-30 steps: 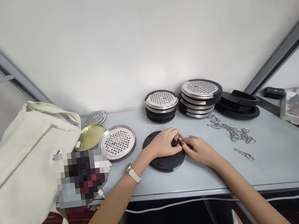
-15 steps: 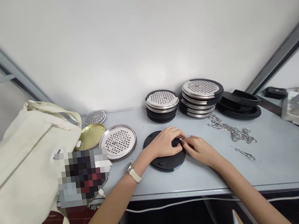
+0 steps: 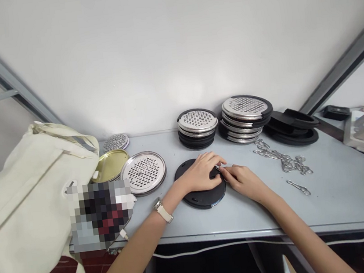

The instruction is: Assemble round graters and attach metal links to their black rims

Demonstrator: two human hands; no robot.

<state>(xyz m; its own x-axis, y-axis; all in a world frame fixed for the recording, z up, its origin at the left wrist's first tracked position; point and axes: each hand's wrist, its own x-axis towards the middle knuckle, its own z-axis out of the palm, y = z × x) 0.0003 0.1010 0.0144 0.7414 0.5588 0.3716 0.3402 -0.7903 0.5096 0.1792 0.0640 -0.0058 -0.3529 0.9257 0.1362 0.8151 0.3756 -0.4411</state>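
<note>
A round black plastic disc (image 3: 206, 199) lies flat on the table in the middle of the head view. My left hand (image 3: 201, 174) rests across its top, fingers curled over it and gripping near the right edge. At that edge my right hand (image 3: 240, 181) pinches a small silver metal wire clip (image 3: 218, 167) between thumb and forefinger. The fingers hide most of this clip, so how it sits on the disc is unclear. A loose wire clip (image 3: 299, 187) lies to the right of my right hand, with a pile of similar clips (image 3: 282, 158) behind it.
Behind the disc stand two stacks of round graters with black rims, a smaller one (image 3: 197, 121) and a larger one (image 3: 245, 107). Black plastic rings (image 3: 292, 129) lie at the right. Left are a grater plate (image 3: 143, 172), a gold lid (image 3: 111, 165) and a cream bag (image 3: 34, 207).
My right hand has shifted very slightly at the disc's edge, its fingers still on the wire clip. The left hand and the disc stay practically in place.
</note>
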